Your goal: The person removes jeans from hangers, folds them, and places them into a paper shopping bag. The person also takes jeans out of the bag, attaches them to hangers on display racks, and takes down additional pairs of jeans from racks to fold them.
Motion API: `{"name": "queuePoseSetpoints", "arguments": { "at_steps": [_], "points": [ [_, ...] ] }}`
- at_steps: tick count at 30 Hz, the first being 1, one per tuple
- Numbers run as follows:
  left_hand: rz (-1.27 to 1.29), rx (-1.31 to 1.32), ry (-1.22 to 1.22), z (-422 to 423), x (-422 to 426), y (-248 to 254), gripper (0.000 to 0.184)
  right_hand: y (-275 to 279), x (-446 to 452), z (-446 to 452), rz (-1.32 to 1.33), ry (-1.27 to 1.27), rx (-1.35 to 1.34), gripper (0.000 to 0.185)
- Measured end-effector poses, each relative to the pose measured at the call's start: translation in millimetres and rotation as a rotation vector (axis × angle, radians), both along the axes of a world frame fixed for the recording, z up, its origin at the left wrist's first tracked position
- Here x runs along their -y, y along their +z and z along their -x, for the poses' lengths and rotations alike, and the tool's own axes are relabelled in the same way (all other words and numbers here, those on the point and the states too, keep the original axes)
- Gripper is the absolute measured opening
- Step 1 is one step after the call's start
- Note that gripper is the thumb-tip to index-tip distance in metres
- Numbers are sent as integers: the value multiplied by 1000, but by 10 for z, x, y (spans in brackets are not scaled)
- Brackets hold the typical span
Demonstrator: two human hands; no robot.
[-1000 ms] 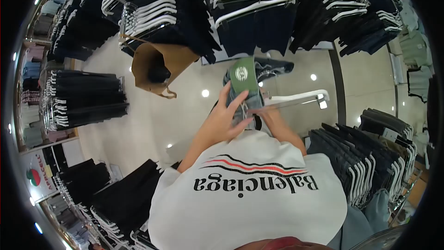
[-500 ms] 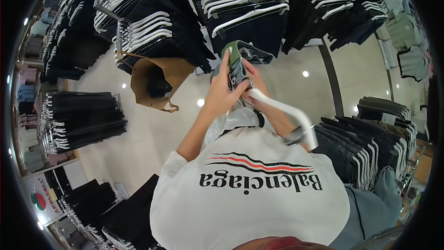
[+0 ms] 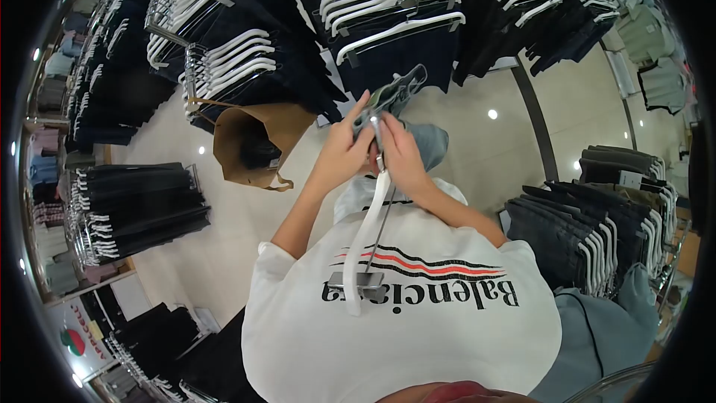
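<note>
Greyish-blue jeans (image 3: 429, 143) hang in front of me, their bunched waistband up between my hands. My left hand (image 3: 343, 153) is closed on the waistband from the left, thumb towards the middle. Opposite it, my right hand (image 3: 400, 155) has its fingers closed round the metal clip end of a white hanger (image 3: 365, 235), against the jeans. The hanger's other end, with a clip, lies over the front of my white shirt (image 3: 403, 328). Part of a green label shows at the waistband; the fingers hide the exact grip.
A brown paper bag (image 3: 291, 130) with dark contents hangs at a rack on the left. Dark trousers on white hangers (image 3: 403, 27) fill the rack ahead. More trousers hang at the lower right (image 3: 552, 227) and on the left (image 3: 142, 198). Tiled floor (image 3: 246, 246) shows between the racks.
The hanger has swung from the right to lie down over my shirt. The waistband has been turned edge-on, and its green label is mostly out of sight. Both hands have come close together.
</note>
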State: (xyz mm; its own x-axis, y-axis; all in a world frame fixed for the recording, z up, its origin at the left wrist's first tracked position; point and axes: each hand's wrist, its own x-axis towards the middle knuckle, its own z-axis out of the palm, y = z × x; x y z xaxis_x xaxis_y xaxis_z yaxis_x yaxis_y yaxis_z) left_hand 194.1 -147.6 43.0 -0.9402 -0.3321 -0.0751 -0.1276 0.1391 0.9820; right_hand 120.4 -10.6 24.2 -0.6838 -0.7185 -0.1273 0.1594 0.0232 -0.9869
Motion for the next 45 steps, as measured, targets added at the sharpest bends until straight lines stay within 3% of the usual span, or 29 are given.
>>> {"name": "queuePoseSetpoints", "arguments": {
  "at_steps": [1, 3, 5, 6, 8, 9, 12, 15, 17, 18, 19, 20, 21, 22, 23, 24, 26, 30, 32, 35, 37, 38, 41, 45],
  "points": [
    [155, -36, -15, -16, 60, -61, 56, -1, -59, -22, -2, -2, -7, 31],
    [215, -52, 1, -59, 108, -40, 50, -75, -198, -92, 96, 49, 7, 35],
    [380, 228, -8, -83, 127, 165, 45, -281, -408, -36, 127, 93, -50, 38],
    [383, 227, -1, -101, 168, 141, 45, -301, -516, 27, 165, 200, 7, 39],
    [951, 220, 0, -138, 240, 32, 44, -385, -722, 96, 212, 299, 261, 52],
    [953, 224, 10, -151, 247, -1, 44, -371, -835, 144, 214, 309, 261, 52],
    [880, 9, 195, -175, 268, -6, 45, -346, -1150, 369, 199, 470, 250, 66],
    [924, -101, 322, -225, 264, 38, 35, -442, -1363, 640, 442, 614, 389, 59],
    [744, -248, 436, -247, 361, 22, 24, -538, -1313, 891, 906, 888, 107, 30],
    [673, -252, 453, -249, 393, 62, 15, -587, -1406, 925, 912, 890, 109, 30],
    [678, -250, 451, -261, 459, 41, 15, -620, -1518, 932, 618, 715, 90, 22],
    [504, -161, 518, -283, 548, -15, 11, -656, -1575, 928, 327, 534, 70, 24],
    [328, -72, 579, -283, 612, -40, 16, -551, -1484, 926, 331, 531, 71, 24],
    [332, -169, 616, -238, 615, -10, 32, -346, -1311, 924, 150, 448, 91, 28],
    [333, -171, 612, -238, 616, 33, 32, -213, -1161, 889, -32, 364, 108, 33],
    [329, -166, 569, -242, 629, 80, 33, -176, -1022, 808, -30, 361, 103, 33],
    [289, -155, 484, -246, 692, 89, 28, -133, -773, 724, -165, 104, -18, 38],
    [242, -207, 352, -133, 648, 252, 16, -205, -647, 765, -81, 186, 189, 39],
    [227, -238, 287, -104, 683, 220, 16, -218, -636, 797, -40, 353, 390, 41],
    [184, -229, 111, -167, 879, 49, 21, -263, -588, 759, -78, 436, 464, 42],
    [-83, -104, 14, -179, 875, 114, 22, -302, -560, 695, -100, 436, 451, 42],
    [-215, -309, -3, -158, 790, 127, 24, -319, -542, 661, -120, 433, 438, 42],
    [-236, -309, 73, -147, 753, 131, 27, -367, -493, 577, -137, 324, 300, 46],
    [-157, -176, 43, -211, 928, -225, 26, -521, -469, 470, -119, 105, 59, 46]
  ]
}}
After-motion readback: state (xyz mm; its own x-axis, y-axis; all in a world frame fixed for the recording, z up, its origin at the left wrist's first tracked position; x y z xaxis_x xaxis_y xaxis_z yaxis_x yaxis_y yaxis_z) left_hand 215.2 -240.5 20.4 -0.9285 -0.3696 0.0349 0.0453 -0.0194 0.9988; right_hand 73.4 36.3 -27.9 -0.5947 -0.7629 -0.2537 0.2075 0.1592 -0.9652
